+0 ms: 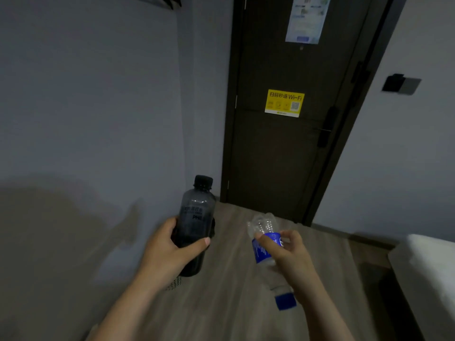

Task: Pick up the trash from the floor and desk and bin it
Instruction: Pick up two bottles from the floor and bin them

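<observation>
Door: dark brown, closed, at the far end of the room.
Yellow sticker: on the door at mid height, printed "Wi-Fi" with a QR code.
Paper notice: pale blue and white, high on the door.
Handle: dark, at the door's right edge.
Switch panel: black and grey, on the wall right of the door.
Floor: wood-grain planks running up to the door.
Grey wall: left of the door.
</observation>
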The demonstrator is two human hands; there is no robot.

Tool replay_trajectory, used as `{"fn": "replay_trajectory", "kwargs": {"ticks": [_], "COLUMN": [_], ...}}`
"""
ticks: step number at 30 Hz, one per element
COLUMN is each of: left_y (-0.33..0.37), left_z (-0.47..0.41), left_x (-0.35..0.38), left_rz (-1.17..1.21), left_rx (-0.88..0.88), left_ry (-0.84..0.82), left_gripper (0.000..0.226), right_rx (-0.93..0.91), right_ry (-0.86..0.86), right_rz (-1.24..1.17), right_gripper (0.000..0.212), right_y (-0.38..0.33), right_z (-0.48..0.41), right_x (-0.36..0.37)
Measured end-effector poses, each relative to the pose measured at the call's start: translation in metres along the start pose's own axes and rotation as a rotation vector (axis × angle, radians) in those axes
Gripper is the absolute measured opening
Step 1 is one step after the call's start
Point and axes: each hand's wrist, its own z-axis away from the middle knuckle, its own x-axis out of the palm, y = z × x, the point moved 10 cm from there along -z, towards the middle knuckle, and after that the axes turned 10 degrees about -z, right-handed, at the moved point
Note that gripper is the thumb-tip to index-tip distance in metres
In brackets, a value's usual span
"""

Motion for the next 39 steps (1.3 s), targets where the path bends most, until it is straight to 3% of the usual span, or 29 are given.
{"fn": "replay_trajectory", "kwargs": {"ticks": [3,8,13,17,30,39], "left_y": [-0.010,-0.038,-0.071,-0.098,-0.162,-0.218], "left_z": [-0.042,-0.106,-0.189,-0.270,-0.469,-0.573], "left_x": [0.015,0.030,0.039,0.037,0.054,0.095], "left_rz": [-0.034,-0.060,-0.071,-0.096,-0.183,-0.190], "left_rx": [-0.020,-0.097,-0.153,-0.171,-0.331,-0.498], "left_ry": [0.052,0.075,0.086,0.108,-0.009,0.034], "left_gripper": [0.051,0.047,0.047,0.042,0.054,0.042], "right_rx": [0.040,0.093,0.178,0.219,0.337,0.372], "right_ry": [0.002,-0.016,-0.074,-0.073,-0.114,-0.365], "right_rz": [0.027,0.053,0.059,0.082,0.305,0.412], "right_gripper": [0.045,0.059,0.048,0.057,0.040,0.028], "right_y": [0.007,0.030,0.050,0.059,0.082,0.117], "right_z": [-0.060,-0.147,-0.241,-0.315,-0.513,-0.671], "right_x": [-0.003,0.008,0.039,0.072,0.159,0.219]}}
